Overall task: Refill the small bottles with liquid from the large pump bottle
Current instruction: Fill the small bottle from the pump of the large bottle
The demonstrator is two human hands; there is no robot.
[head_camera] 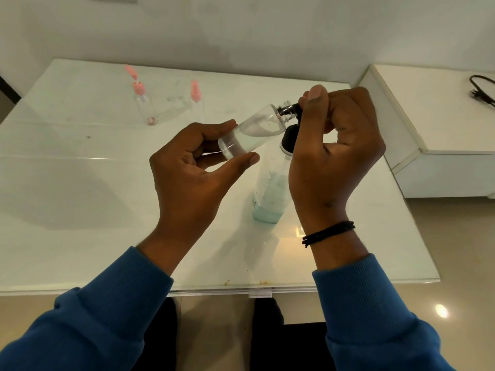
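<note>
My left hand (198, 167) holds a small clear bottle (251, 133) tilted, its open neck pointing up and right. The neck meets the black nozzle of the large pump bottle (270, 194), which stands upright on the white table (80, 183) with pale blue liquid low in its base. Closed over the black pump head is my right hand (337, 145), thumb on top. Some clear liquid lies inside the small bottle. Two more small clear bottles stand further back: one with a pink pump top (143, 103), one with a pink cap (195, 96).
A white cabinet (442, 124) stands to the right of the table with a black cable (482, 91) on top. A white wall runs behind. The table's front edge is close to my body, with tan floor below.
</note>
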